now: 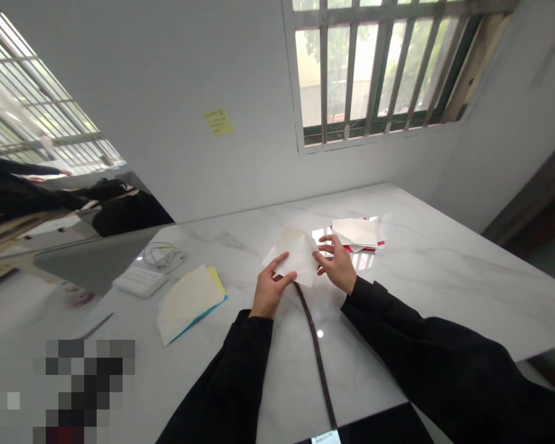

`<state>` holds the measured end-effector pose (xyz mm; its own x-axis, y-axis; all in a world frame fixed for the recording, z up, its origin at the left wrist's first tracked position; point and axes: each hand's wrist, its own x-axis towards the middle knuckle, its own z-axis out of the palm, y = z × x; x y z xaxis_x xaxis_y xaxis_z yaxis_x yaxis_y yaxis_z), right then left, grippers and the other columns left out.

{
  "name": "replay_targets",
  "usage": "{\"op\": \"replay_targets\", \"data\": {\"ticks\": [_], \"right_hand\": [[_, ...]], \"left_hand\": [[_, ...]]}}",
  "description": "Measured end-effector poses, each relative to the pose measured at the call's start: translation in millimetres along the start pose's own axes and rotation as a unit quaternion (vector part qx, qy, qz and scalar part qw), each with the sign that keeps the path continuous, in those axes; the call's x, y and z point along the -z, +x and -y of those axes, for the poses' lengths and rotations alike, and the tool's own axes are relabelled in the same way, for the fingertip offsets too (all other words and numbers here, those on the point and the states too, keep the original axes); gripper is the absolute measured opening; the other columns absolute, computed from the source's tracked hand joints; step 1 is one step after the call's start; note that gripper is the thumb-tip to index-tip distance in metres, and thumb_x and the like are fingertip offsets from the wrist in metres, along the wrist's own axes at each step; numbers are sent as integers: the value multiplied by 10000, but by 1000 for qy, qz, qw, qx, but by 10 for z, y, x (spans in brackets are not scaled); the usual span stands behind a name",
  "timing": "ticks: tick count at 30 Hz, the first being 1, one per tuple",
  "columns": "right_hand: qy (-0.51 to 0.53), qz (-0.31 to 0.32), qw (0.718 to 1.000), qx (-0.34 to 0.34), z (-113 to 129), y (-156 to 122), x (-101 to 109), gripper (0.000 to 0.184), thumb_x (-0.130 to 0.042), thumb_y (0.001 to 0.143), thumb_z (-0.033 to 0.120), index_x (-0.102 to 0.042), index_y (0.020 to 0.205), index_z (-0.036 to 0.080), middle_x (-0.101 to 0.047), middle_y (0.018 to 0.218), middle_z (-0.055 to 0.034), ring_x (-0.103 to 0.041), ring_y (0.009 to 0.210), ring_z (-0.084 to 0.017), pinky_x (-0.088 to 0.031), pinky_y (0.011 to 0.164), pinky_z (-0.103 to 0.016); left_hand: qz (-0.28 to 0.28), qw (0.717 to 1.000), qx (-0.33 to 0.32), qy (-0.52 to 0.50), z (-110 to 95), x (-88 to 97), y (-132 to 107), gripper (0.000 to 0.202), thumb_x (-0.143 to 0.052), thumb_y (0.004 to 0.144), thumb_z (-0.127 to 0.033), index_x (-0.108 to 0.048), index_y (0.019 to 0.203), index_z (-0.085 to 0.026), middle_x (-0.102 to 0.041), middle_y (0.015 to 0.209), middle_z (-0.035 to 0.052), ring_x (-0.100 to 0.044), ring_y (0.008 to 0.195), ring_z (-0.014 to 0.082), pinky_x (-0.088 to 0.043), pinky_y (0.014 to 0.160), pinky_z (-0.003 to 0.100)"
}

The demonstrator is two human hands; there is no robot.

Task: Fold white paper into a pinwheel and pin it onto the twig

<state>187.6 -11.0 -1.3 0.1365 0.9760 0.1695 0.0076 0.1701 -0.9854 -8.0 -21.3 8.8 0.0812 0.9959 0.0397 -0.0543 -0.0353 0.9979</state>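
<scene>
A thin, off-white sheet of paper (295, 250) with a crease in it is between my hands over the marble-patterned table. My left hand (267, 290) grips its lower left edge, thumb and forefinger on the upper face and the other fingers curled below. At the sheet's right edge, my right hand (337, 266) has its fingertips closed on the border. Just behind that hand lies a stack of cream paper (355, 232) with red sheets under it. On the left rests another cream pile (189, 302), with yellow and blue sheets showing at its edges.
A dark strap (315, 339) runs from under the sheet toward me. A white box (139, 281) and a coiled white cable (164, 256) sit at the left. Behind the table (444, 271) rises a wall with a yellow note (219, 123). A mirror-like panel (74, 123) stands at the left.
</scene>
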Motion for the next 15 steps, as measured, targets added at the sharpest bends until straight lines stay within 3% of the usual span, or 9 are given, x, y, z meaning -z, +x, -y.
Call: {"op": "replay_targets", "data": {"ticks": [4, 11, 15], "right_hand": [[-64, -5, 998, 23, -8, 33, 59, 501, -656, 782, 338, -500, 1247, 239, -673, 1105, -58, -671, 676, -150, -553, 485, -255], [-141, 36, 979, 140, 61, 57, 146, 280, -588, 790, 201, -706, 1042, 230, -636, 1358, -69, -658, 1037, -205, -570, 737, -293], [-65, 57, 992, 91, -11, 127, 161, 426, -624, 794, 236, -726, 1209, 237, -730, 1235, -60, -672, 1094, -231, -574, 912, -380]], "left_hand": [[20, 999, -13, 36, -28, 9, -6, 746, -851, 700, -253, -635, 1411, -189, -721, 1292, 124, -742, 962, 227, -596, 877, 335], [94, 994, -32, 49, -88, 0, -44, 687, -726, 719, -165, -645, 1401, -176, -700, 1342, 108, -726, 1031, 221, -583, 872, 289], [95, 995, -17, 3, -100, 28, -22, 788, -741, 688, -148, -594, 1461, -167, -708, 1324, 112, -703, 1098, 228, -568, 892, 279]]}}
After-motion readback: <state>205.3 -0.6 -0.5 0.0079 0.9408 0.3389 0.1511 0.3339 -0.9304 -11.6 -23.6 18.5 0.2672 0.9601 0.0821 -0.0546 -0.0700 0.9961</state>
